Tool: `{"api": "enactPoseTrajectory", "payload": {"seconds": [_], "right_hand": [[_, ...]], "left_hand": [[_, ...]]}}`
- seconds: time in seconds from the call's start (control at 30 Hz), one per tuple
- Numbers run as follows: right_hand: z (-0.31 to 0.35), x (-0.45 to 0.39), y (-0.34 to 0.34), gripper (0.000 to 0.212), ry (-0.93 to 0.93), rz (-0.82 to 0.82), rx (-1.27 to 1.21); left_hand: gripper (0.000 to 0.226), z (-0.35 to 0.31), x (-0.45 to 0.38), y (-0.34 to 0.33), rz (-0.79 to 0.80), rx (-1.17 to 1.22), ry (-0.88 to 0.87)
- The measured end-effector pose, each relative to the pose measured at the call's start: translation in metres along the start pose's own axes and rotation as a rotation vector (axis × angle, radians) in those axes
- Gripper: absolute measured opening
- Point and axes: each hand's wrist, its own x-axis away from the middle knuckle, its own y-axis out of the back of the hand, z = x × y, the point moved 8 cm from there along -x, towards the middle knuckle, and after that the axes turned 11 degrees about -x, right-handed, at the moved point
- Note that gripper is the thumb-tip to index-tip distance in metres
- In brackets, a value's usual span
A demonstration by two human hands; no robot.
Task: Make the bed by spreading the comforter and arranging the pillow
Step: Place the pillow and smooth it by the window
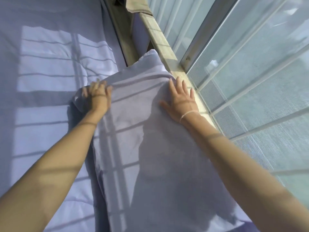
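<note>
A pale lilac pillow (143,134) lies lengthwise along the bed's window side, its far corner (151,55) sticking up. My left hand (98,96) curls its fingers over the pillow's far left edge and grips it. My right hand (181,99) lies flat with fingers spread on the pillow's far right part, next to the sill. A lilac comforter (50,67) is spread over the bed to the left, lightly wrinkled, crossed by sunlight and window-bar shadows.
A tiled window sill (160,41) runs diagonally along the bed's right side, with a sliding window and mesh screen (250,72) beyond it. A dark gap (123,30) separates the mattress from the wall. A beige cloth (136,5) hangs at the top.
</note>
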Motion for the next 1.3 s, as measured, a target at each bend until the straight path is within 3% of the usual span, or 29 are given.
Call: {"api": "enactPoseTrajectory", "payload": {"seconds": [0.07,0.2,0.33,0.57,0.7,0.9,1.1,1.2,1.3], "right_hand": [[0.007,0.025,-0.006,0.083,0.057,0.035,0.084],[0.016,0.074,-0.017,0.079,0.175,0.029,0.205],[0.009,0.129,-0.027,0.075,0.270,0.009,0.212],[-0.001,0.169,-0.030,0.080,0.315,-0.015,0.250],[0.000,0.168,-0.032,0.079,0.292,-0.040,0.247],[0.002,0.166,-0.032,0.080,0.285,-0.044,0.257],[0.004,0.173,-0.029,0.074,0.257,-0.084,0.223],[0.002,0.183,-0.031,0.072,0.242,-0.085,0.225],[-0.001,0.190,-0.034,0.071,0.223,-0.077,0.223]], "left_hand": [[0.056,-0.045,-0.001,-0.011,0.106,-0.032,-0.160],[0.068,-0.088,-0.014,-0.039,0.377,-0.056,-0.155],[0.051,-0.092,-0.032,-0.052,0.514,-0.143,-0.196],[0.050,-0.131,-0.068,-0.013,0.195,0.089,-0.087],[0.050,-0.172,-0.070,-0.010,0.222,0.254,-0.147],[0.038,-0.183,-0.076,-0.018,0.178,0.246,-0.098],[0.041,-0.199,-0.115,-0.002,0.063,-0.044,-0.066],[0.033,-0.208,-0.118,0.001,0.092,-0.097,-0.117],[0.048,-0.219,-0.095,0.007,-0.004,-0.034,-0.259]]}}
